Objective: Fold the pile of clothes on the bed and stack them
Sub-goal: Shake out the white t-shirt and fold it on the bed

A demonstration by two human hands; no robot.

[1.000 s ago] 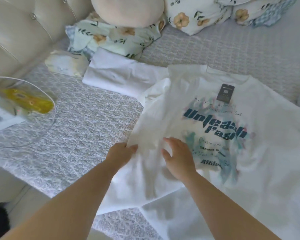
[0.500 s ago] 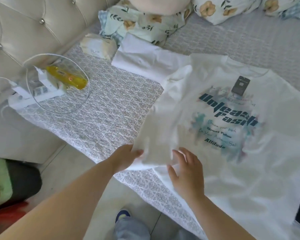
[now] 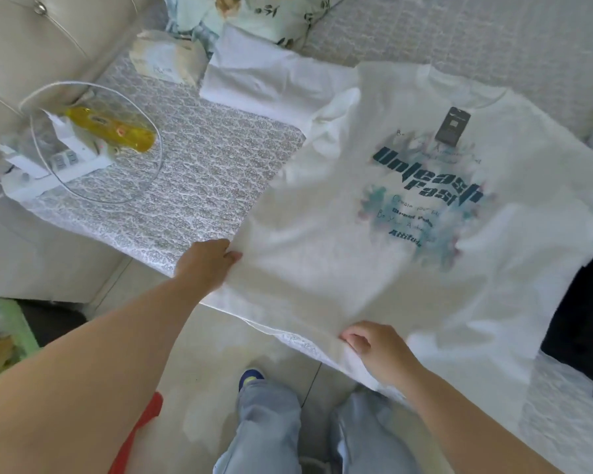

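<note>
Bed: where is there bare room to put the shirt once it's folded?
The bare patch of bedspread lies between the wire loop with the yellow packet, the folded white cloth and the printed T-shirt. Near the pillows and tissue pack it is crowded.

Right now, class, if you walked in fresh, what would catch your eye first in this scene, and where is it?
The white T-shirt with its teal printed lettering, spread over the bed's near corner, a dark hang tag at its collar. The left hand and right hand both grip its near edge. Left of it, a yellow bottle lies by a white power strip.
</note>
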